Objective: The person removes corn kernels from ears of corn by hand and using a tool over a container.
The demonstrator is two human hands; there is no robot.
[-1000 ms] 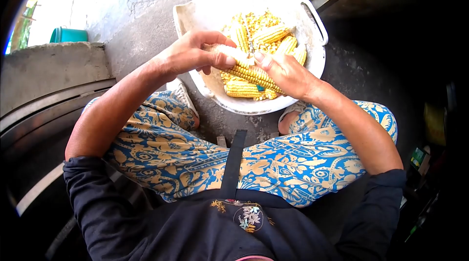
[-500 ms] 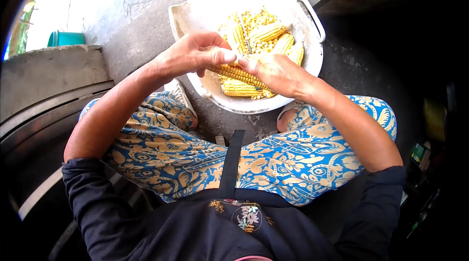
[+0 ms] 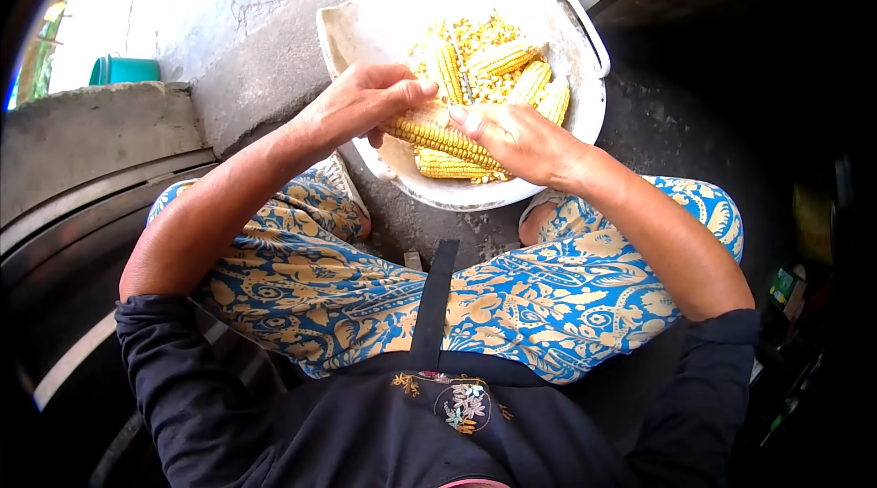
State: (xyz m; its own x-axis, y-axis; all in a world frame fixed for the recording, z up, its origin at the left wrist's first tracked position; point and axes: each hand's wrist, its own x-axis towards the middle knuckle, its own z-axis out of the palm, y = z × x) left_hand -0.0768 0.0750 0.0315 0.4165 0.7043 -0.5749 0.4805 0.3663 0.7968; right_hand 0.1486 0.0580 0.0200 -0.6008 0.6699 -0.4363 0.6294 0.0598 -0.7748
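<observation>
Between my two hands is a yellow corn cob (image 3: 438, 139), held over the near side of a white basin (image 3: 585, 113). My left hand (image 3: 375, 102) is closed round the cob's left end, thumb on top. Wrapped round the right end is my right hand (image 3: 516, 136), its thumb lying along the cob's upper side. A paler strip without kernels shows between the thumbs. Several other cobs (image 3: 501, 58) lie in the basin on loose kernels (image 3: 484, 31). A thin dark tool (image 3: 464, 77) lies among them, its kind unclear.
The basin stands on the grey floor beyond my bent legs, which are in blue patterned trousers (image 3: 566, 305). A low concrete ledge (image 3: 100, 136) is at the left, with a teal bucket (image 3: 125, 71) behind it. Small items (image 3: 786, 287) sit in shadow at the right.
My thumbs have moved slightly apart, and more of the cob's bare strip shows between them. Both hands still hold the cob in about the same place.
</observation>
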